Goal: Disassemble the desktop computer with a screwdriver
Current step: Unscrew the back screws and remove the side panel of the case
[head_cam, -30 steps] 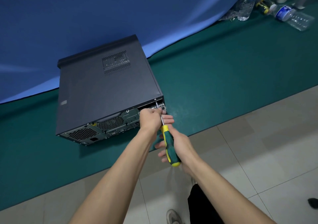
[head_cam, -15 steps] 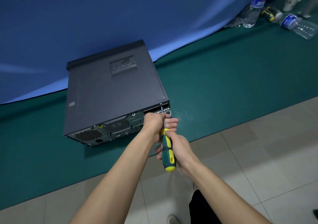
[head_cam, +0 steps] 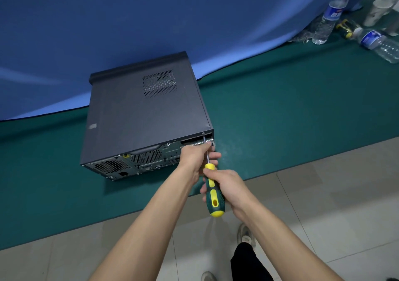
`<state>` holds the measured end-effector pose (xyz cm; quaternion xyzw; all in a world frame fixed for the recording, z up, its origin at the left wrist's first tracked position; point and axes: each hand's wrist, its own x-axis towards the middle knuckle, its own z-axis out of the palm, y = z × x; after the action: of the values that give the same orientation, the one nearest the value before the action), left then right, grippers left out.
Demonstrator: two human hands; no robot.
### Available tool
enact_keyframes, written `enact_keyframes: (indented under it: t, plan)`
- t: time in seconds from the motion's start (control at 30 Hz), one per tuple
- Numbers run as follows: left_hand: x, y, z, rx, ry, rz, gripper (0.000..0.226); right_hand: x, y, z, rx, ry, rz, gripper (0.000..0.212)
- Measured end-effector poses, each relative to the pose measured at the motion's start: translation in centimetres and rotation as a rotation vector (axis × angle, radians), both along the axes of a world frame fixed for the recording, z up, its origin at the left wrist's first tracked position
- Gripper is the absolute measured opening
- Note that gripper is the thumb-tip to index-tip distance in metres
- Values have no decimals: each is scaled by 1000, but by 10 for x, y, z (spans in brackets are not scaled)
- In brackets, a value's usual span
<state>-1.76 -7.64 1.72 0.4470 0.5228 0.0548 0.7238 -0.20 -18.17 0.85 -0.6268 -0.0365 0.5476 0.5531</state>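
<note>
Computer (head_cam: 142, 116) on its side near the green mat's (head_cam: 280, 116) front edge, unmoved, right hand (head_cam: 226, 186) gripping screwdriver (head_cam: 212, 191) handle, now rolled slightly, left hand (head_cam: 195, 155) still pinching its shaft at the rear top corner

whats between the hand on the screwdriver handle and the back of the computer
In the head view, the left hand lies between the right hand and the computer's rear panel, holding the screwdriver shaft near the tip.
</note>
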Motion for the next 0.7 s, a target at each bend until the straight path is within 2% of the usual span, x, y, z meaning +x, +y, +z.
enact_keyframes:
  t: [0.1,0.23,0.27,0.37,0.5,0.7]
  plan:
    - [1,1,-3,155,98,-18,21,2,-1,-4,-63,-119,57,30]
    - [7,-2,-2,55,52,77,28,9,-2,1,-9,172,109,31]
    - [7,-4,-2,22,30,81,29,11,-3,1,-3,166,132,30]
    - [4,-4,-2,-20,-6,41,30,12,-6,0,-35,34,154,23]
    - [1,-1,-2,79,30,50,21,9,-5,-6,-83,-118,114,31]
    - [10,-11,-4,11,-33,103,29,13,-4,5,-20,197,73,30]
